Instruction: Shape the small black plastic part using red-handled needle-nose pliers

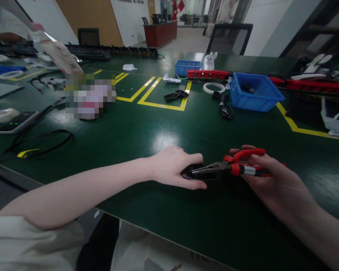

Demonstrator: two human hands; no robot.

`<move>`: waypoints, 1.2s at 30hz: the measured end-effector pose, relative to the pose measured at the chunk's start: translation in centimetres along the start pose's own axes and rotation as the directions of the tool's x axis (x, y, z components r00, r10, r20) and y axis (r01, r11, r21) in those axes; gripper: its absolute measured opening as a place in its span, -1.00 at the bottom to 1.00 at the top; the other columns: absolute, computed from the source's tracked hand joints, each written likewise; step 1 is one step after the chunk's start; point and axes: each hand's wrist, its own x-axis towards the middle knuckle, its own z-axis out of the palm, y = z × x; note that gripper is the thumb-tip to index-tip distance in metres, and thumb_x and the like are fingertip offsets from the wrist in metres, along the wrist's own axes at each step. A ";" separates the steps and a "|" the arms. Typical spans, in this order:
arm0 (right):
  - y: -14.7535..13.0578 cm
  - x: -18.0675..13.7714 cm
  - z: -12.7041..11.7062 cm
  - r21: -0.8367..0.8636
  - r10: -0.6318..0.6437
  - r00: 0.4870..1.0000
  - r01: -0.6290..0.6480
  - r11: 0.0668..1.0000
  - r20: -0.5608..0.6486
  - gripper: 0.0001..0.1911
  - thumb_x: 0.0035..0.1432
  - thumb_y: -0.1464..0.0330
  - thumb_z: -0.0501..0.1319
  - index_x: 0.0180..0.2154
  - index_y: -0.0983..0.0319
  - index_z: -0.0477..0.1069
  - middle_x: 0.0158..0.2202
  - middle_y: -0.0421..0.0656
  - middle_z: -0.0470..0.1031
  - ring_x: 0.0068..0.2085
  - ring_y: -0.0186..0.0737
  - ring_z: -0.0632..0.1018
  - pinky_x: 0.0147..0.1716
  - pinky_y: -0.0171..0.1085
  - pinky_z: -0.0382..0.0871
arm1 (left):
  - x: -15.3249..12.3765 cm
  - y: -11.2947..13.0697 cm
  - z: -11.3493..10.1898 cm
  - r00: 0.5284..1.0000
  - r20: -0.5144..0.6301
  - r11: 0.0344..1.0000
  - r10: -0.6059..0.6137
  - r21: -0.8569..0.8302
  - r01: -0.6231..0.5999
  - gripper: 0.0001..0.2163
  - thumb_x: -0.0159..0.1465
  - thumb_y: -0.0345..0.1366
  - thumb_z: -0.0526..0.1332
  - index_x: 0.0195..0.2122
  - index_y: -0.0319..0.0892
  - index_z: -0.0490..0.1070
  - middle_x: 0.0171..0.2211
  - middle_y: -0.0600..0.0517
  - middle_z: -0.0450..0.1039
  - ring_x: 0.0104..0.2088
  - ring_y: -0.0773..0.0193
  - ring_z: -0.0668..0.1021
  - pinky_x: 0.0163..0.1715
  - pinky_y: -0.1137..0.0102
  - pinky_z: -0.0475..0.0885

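Head view: our left hand [171, 163] grasps a small black part [187, 172] between thumb and fingers, and our right hand [282, 182] holds red-handled pliers [235, 169], tips over the part; whether they bite, we cannot tell. We should keep the part steady, line the tips along it and squeeze gently, minding our left fingers, which crowd the tips and partly hide the part. Beyond the right hand lie a black piece [225, 110] and a blue bin [257, 101]; beyond the left, another dark piece [172, 96].
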 end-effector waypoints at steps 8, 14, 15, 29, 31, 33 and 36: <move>-0.1 -0.3 0.1 -0.005 -0.024 1.000 0.024 1.000 -0.009 -0.69 -0.29 0.38 0.39 -0.36 0.10 0.51 -0.25 -0.25 0.60 -0.18 -0.18 0.61 -0.29 -0.36 0.56 | 0.1 0.0 0.0 1.000 0.000 1.000 0.003 0.008 -0.003 -0.62 0.22 0.09 0.15 -0.28 -0.17 0.26 -0.58 0.19 0.30 -0.61 0.39 0.36 -0.55 0.48 0.18; 0.1 -0.5 0.1 -0.036 -0.040 0.999 0.040 0.999 0.001 -0.65 -0.30 0.37 0.40 -0.33 0.09 0.49 -0.21 -0.26 0.59 -0.15 -0.14 0.60 -0.21 -0.28 0.56 | 0.1 0.0 0.2 1.000 -0.004 0.998 0.005 0.061 -0.004 -0.62 0.23 0.09 0.14 -0.28 -0.17 0.26 -0.57 0.17 0.32 -0.61 0.38 0.36 -0.55 0.48 0.18; 0.2 -0.5 0.1 -0.040 -0.036 0.999 0.036 0.999 0.000 -0.65 -0.29 0.36 0.39 -0.32 0.08 0.48 -0.21 -0.27 0.59 -0.14 -0.14 0.59 -0.19 -0.26 0.55 | 0.1 0.0 0.2 1.000 -0.008 0.998 0.005 0.068 -0.005 -0.62 0.23 0.10 0.13 -0.28 -0.17 0.27 -0.57 0.17 0.32 -0.61 0.38 0.36 -0.55 0.48 0.18; -0.5 -0.5 0.2 -0.016 -0.037 0.998 0.036 0.999 -0.042 -0.71 -0.23 0.44 0.32 -0.34 0.11 0.47 -0.22 -0.23 0.60 -0.14 -0.13 0.60 -0.09 -0.21 0.51 | 0.2 0.2 0.0 0.999 0.002 0.999 -0.036 0.029 0.036 -0.62 0.24 0.09 0.13 -0.27 -0.17 0.25 -0.56 0.14 0.34 -0.58 0.35 0.41 -0.58 0.50 0.16; -0.4 -0.5 0.3 -0.014 -0.032 0.998 0.031 0.999 -0.047 -0.70 -0.23 0.44 0.32 -0.32 0.12 0.47 -0.21 -0.23 0.59 -0.12 -0.13 0.59 -0.08 -0.21 0.51 | 0.2 0.1 0.0 1.000 -0.004 0.999 -0.029 0.039 0.030 -0.61 0.23 0.10 0.13 -0.29 -0.17 0.25 -0.57 0.15 0.33 -0.59 0.35 0.40 -0.59 0.50 0.16; -0.3 -0.5 0.5 -0.020 -0.023 0.998 0.022 1.000 -0.056 -0.70 -0.22 0.43 0.32 -0.32 0.12 0.47 -0.20 -0.23 0.59 -0.10 -0.12 0.58 -0.07 -0.20 0.50 | 0.1 0.1 0.0 1.000 -0.012 0.999 -0.027 0.045 0.027 -0.61 0.24 0.10 0.12 -0.29 -0.17 0.24 -0.57 0.15 0.33 -0.59 0.35 0.40 -0.59 0.50 0.15; 0.0 -0.6 0.6 -0.033 -0.012 0.998 0.010 0.999 -0.056 -0.72 -0.19 0.41 0.32 -0.31 0.11 0.48 -0.19 -0.23 0.59 -0.09 -0.11 0.58 -0.03 -0.16 0.47 | 0.2 0.1 0.1 0.999 -0.019 0.998 -0.028 0.053 0.029 -0.62 0.24 0.09 0.12 -0.28 -0.17 0.24 -0.58 0.15 0.33 -0.60 0.36 0.40 -0.60 0.50 0.14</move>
